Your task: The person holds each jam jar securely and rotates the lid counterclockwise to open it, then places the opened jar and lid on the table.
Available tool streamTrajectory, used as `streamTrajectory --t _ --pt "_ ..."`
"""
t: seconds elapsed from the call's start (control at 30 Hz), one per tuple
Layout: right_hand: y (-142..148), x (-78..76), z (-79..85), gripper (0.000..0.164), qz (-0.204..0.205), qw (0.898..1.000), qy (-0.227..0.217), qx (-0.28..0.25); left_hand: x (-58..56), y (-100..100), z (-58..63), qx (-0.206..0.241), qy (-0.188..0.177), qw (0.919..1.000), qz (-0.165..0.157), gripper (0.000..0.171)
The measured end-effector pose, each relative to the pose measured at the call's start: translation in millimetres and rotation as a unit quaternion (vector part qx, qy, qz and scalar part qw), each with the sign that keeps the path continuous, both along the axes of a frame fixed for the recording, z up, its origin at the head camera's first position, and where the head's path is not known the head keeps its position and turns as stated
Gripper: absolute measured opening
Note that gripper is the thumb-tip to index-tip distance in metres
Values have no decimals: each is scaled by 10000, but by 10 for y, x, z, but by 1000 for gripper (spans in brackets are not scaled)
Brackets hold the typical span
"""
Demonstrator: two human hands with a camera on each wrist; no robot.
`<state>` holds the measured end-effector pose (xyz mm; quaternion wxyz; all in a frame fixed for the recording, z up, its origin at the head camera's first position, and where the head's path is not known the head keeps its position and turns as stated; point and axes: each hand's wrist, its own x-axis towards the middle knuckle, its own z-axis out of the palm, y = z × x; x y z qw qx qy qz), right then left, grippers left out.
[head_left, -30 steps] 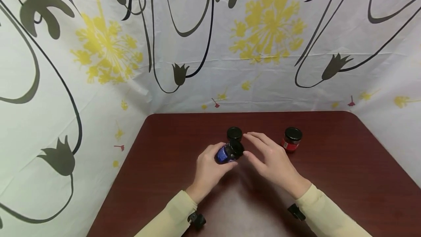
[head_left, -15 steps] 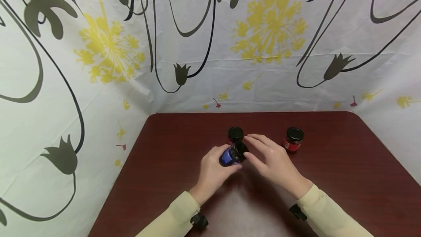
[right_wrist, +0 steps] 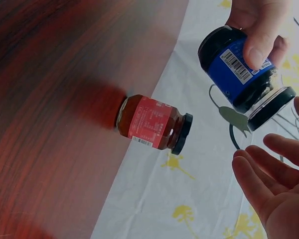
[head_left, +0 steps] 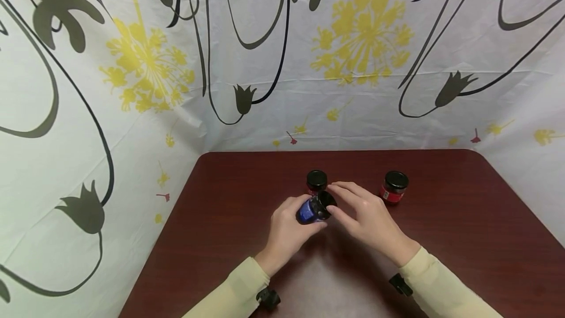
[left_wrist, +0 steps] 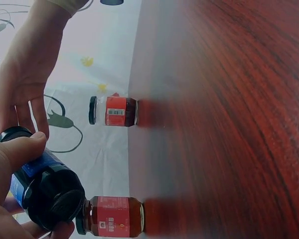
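My left hand [head_left: 284, 232] grips a dark glass jar [head_left: 307, 211] with a blue label, thumb on one side and fingers on the other. The jar is held above the table, tilted so its black lid [right_wrist: 272, 108] points toward my right hand [head_left: 371, 222]. That hand's fingers are spread and gently bent around the lid, fingertips close to its edge, with no grip on it. In the right wrist view the label's barcode [right_wrist: 236, 66] shows, and the thumb of the left hand presses over the label.
Just behind the held jar stands a red-labelled jar [right_wrist: 149, 122] with a black lid. Another red-labelled jar [head_left: 393, 188] stands farther right. Both are upright on the dark red wooden table [head_left: 247, 175]. A flower-patterned cloth [head_left: 265, 63] hangs behind the table.
My left hand has moved slightly right with the blue-labelled jar, and the jar leans more toward my right hand. The right hand has hardly moved. Both red-labelled jars stay put.
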<state>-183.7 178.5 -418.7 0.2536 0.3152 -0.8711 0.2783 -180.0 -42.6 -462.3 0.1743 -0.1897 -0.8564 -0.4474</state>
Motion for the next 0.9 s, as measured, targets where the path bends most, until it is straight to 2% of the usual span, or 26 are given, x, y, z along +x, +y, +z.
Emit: streamTrajectory --t 0.3,0.6,0.7,0.8,0.9 --pt "10 -8 -43 42 151 9997 142 -124 0 16 -2 -36 104 9999 -33 62" --pt "14 -26 -70 50 266 9994 -77 -229 18 6 28 -125 377 9992 -95 58" --pt "22 -35 -78 51 304 9986 -248 -341 28 1 35 -201 393 9990 -112 57" --pt "32 -29 -82 51 316 9962 -590 -560 30 1 34 -257 384 9988 -148 56" --pt "34 -16 -84 51 321 9920 -921 -807 18 -2 28 -291 522 9980 -203 56"
